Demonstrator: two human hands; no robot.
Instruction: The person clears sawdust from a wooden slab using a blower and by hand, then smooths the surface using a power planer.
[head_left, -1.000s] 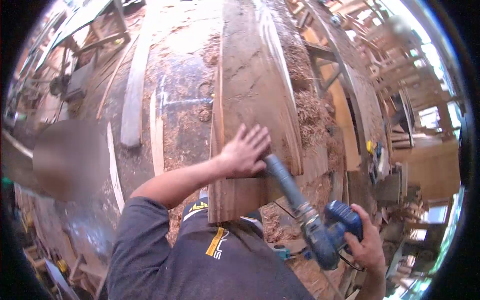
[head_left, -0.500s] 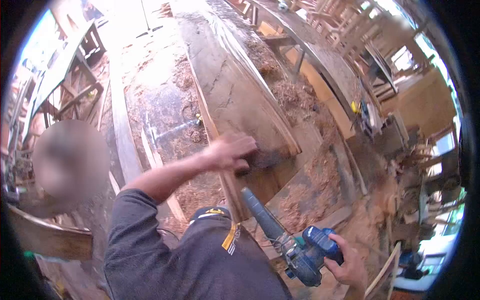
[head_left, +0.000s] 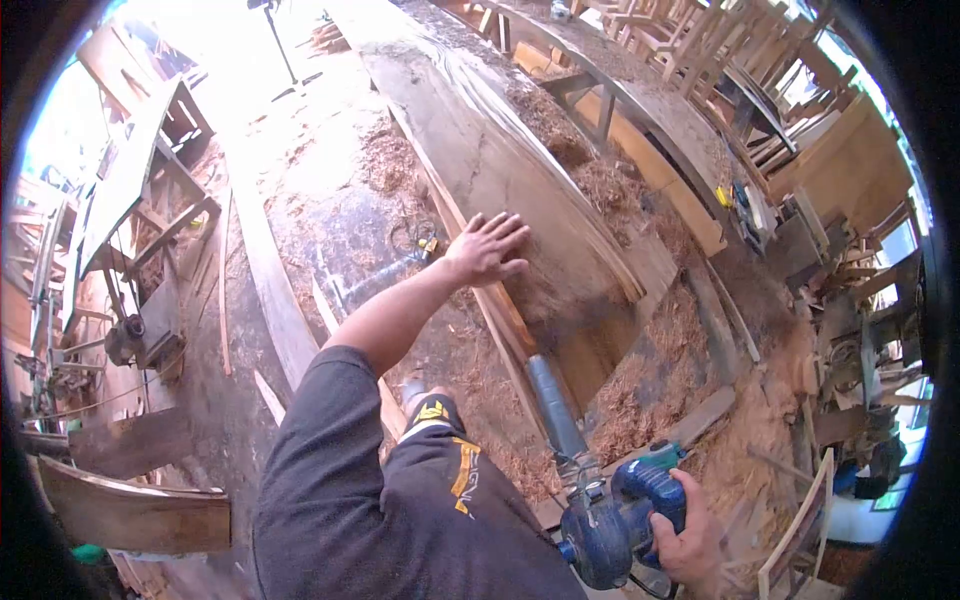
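My left hand flat on slab, fingers splayed, holding nothing; right hand fisted round blower, so best aim nozzle low, pushing shavings off the far edge.

Daylight's pouring in from top left, blowing out the floor there to near white w/ hard glare. More's leaking in thru gaps at the right edge. Slab is catching a pale sheen up top; its near end's sitting dimmer, w/ dust hazing it just below the left hand. Shirt and blower are lying in shade but reading clear. Fisheye's bending lines hard at the edges, a black ring's closing round the view, left side's washing out.
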